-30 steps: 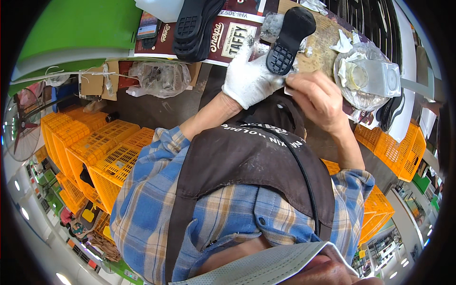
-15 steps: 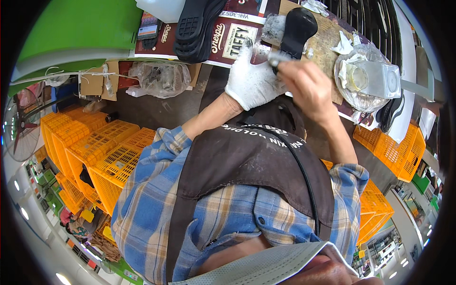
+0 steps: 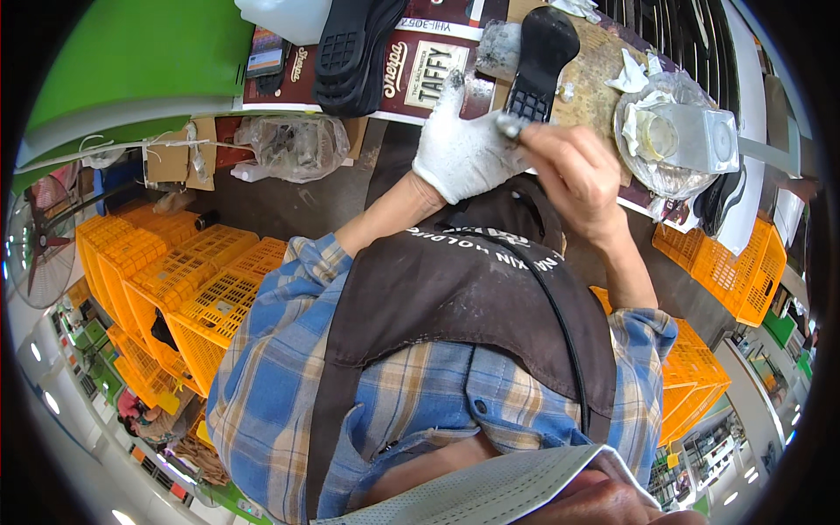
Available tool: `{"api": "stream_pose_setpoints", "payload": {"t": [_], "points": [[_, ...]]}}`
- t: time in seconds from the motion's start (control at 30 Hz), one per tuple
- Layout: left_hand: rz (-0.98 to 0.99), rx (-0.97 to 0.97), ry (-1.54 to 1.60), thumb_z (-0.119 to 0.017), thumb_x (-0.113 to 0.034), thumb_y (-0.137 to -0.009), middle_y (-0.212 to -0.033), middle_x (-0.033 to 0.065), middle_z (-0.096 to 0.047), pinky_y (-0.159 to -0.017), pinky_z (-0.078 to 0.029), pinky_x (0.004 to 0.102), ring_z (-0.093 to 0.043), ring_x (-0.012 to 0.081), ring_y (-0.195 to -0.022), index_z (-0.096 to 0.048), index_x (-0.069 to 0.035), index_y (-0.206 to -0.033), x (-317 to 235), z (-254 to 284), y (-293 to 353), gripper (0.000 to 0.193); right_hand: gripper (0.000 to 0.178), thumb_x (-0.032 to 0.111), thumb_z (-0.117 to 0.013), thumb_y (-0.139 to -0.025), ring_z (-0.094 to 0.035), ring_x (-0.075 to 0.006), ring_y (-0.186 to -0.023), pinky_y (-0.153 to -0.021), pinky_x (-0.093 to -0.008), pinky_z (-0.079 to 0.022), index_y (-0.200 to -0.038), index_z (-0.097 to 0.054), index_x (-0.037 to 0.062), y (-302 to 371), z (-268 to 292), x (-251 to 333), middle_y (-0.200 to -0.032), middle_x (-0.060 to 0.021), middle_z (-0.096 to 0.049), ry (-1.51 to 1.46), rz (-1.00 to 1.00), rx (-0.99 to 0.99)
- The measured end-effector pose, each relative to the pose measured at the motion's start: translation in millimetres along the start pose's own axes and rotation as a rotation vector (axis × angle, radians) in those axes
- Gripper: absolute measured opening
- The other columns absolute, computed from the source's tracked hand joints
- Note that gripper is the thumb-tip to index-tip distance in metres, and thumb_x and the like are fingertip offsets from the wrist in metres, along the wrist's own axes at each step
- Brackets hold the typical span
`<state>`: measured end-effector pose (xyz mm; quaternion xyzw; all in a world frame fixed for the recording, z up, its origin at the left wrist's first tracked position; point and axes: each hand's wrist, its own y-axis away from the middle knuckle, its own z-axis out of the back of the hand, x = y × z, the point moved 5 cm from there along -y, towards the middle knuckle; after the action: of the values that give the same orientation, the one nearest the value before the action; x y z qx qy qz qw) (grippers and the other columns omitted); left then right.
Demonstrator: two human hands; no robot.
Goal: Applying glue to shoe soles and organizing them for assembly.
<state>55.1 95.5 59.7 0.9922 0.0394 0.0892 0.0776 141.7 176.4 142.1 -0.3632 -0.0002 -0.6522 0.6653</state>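
Note:
A black shoe sole [image 3: 544,57] with a gridded near part lies lengthwise on a tan board [image 3: 604,57]. My left hand [image 3: 468,153] wears a white glove with dark smudges. Its thumb stands well apart, and its other fingers reach toward the sole's near end, partly covered by my other hand. I cannot see whether they touch the sole. My bare right hand [image 3: 577,171] is closed, pinching a small whitish-grey wad [image 3: 509,125] close to that end and above the gloved fingers. What the wad is made of does not show.
Stacked black soles [image 3: 346,57] and a phone [image 3: 267,52] sit at the left. A grey block [image 3: 499,48] stands beside the sole. To the right, a clear container [image 3: 700,138] lies on a plastic-wrapped dish [image 3: 643,171], near crumpled tissues [image 3: 630,72]. Orange crates [image 3: 206,297] flank me.
My right hand has moved slightly down and toward me, and the wad is less blurred, uncovering the sole's gridded near end. My gloved left hand has hardly moved.

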Motion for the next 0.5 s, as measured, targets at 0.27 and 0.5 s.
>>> {"api": "stream_pose_setpoints", "payload": {"t": [0.27,0.5], "points": [[-0.031,-0.059,-0.015,-0.032,-0.030,-0.104,-0.133,0.0243,-0.050,-0.106,-0.041,0.0537,-0.051,0.0397,-0.122,-0.041,0.000,-0.137,0,36,-6,0.045,0.021,0.015,-0.070,-0.086,-0.065,-0.0098,-0.076,-0.069,-0.0238,-0.051,-0.102,-0.071,0.0009,-36,4,-91,-0.088,-0.0057,-0.072,-0.196,-0.673,0.012],[-0.101,-0.039,-0.053,-0.037,-0.022,-0.103,-0.139,0.0245,-0.044,-0.107,-0.039,0.0557,-0.047,0.0418,-0.126,-0.038,-0.004,-0.139,-1,34,-5,0.041,0.020,0.012,-0.070,-0.085,-0.067,-0.0104,-0.078,-0.070,-0.0231,-0.051,-0.102,-0.072,0.0008,-33,18,-172,-0.086,-0.0069,-0.073,-0.211,-0.543,-0.184]]}}
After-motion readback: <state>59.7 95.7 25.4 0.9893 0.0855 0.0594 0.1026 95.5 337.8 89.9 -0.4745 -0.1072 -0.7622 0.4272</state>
